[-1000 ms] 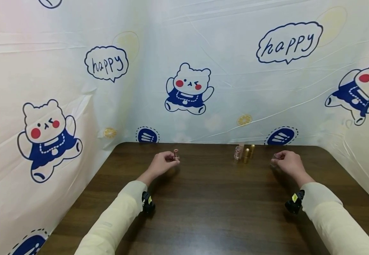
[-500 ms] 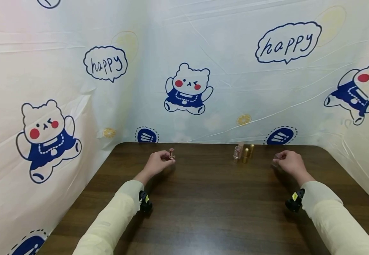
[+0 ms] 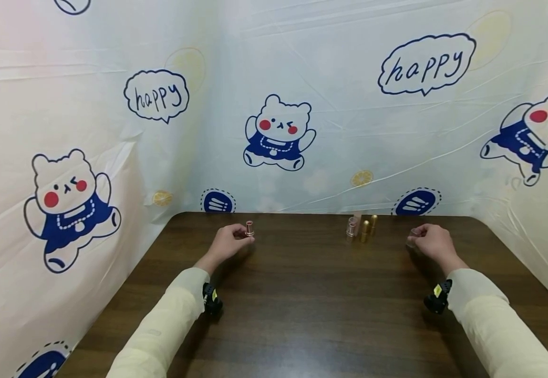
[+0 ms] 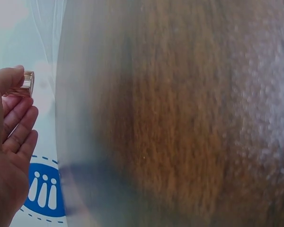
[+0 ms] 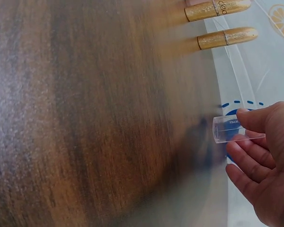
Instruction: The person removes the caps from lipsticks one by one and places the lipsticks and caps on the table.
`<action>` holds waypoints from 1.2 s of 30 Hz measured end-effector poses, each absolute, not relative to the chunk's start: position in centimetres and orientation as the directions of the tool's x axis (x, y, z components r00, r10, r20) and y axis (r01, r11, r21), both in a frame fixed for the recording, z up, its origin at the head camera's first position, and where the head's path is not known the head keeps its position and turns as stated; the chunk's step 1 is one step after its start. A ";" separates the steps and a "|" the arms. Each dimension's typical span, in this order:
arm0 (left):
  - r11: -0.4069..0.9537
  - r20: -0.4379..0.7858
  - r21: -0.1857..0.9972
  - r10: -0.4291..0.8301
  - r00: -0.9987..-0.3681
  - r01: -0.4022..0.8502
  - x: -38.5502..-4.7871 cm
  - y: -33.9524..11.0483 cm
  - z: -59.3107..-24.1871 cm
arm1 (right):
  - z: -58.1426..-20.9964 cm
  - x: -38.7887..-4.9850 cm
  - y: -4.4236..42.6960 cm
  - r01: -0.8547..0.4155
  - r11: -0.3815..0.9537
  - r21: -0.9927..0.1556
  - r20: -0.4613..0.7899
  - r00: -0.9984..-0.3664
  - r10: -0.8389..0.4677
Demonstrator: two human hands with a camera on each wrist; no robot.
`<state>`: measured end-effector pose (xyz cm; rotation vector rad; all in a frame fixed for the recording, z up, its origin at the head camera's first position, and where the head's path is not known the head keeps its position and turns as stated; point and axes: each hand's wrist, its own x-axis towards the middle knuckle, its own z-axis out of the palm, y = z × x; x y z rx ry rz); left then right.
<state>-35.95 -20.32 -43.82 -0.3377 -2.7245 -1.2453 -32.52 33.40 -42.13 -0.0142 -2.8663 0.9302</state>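
Near the far left of the table, my left hand (image 3: 228,242) pinches an uncapped rose-gold lipstick (image 3: 249,228), which stands upright. In the left wrist view, thumb and fingertips cover most of that lipstick (image 4: 29,83), leaving its clear end in sight. Over at the far right, my right hand (image 3: 434,243) pinches a clear plastic cap (image 5: 227,129) between thumb and fingers. The cap is see-through, and small lettering shows on it in the right wrist view. Between the hands, closer to the right one, stand two gold lipsticks (image 3: 365,231) and a clear-capped rose-gold lipstick (image 3: 351,227).
The brown wooden table (image 3: 292,294) ends at the back against a pale printed curtain (image 3: 340,131). Behind the standing lipsticks a pinkish upright item (image 3: 358,216) is partly hidden. A black wrist camera (image 3: 212,299) sits on the left sleeve.
My left hand has moved to the left along the table with the rose-gold lipstick. The right hand, with the clear cap, has stayed almost in place. The standing lipsticks have not moved.
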 end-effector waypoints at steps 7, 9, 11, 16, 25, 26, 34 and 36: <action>0.652 0.196 0.720 0.136 -0.971 0.237 -36.0 -20.8 -44.0 | -42.6 -32.6 33.5 -0.023 0.817 -0.577 0.114 -0.992 0.052; 0.654 0.196 0.718 0.139 -0.971 0.239 -36.0 -20.9 -44.1 | -42.7 -32.6 33.6 -0.021 0.817 -0.576 0.110 -0.993 0.052; 0.654 0.192 0.719 0.139 -0.971 0.236 -36.1 -21.0 -44.1 | -42.9 -32.5 33.6 -0.017 0.815 -0.579 0.105 -0.993 0.054; 0.661 0.171 0.718 0.137 -0.976 0.218 -36.2 -21.2 -44.2 | -43.0 -32.6 33.7 -0.012 0.808 -0.589 0.096 -0.994 0.055; 0.677 0.151 0.708 0.134 -0.979 0.202 -36.1 -21.5 -44.1 | -42.9 -32.6 33.6 -0.010 0.810 -0.586 0.088 -0.995 0.052; 0.677 0.153 0.707 0.134 -0.979 0.203 -36.1 -21.6 -44.1 | -42.9 -32.6 33.6 -0.010 0.811 -0.584 0.087 -0.995 0.050; 0.705 0.103 0.691 0.122 -0.987 0.159 -36.2 -21.9 -44.4 | -42.8 -32.7 33.7 -0.009 0.817 -0.577 0.070 -0.997 0.039; 0.712 0.085 0.687 0.120 -0.989 0.146 -36.3 -21.9 -44.5 | -42.9 -32.8 33.6 -0.009 0.817 -0.577 0.067 -0.997 0.037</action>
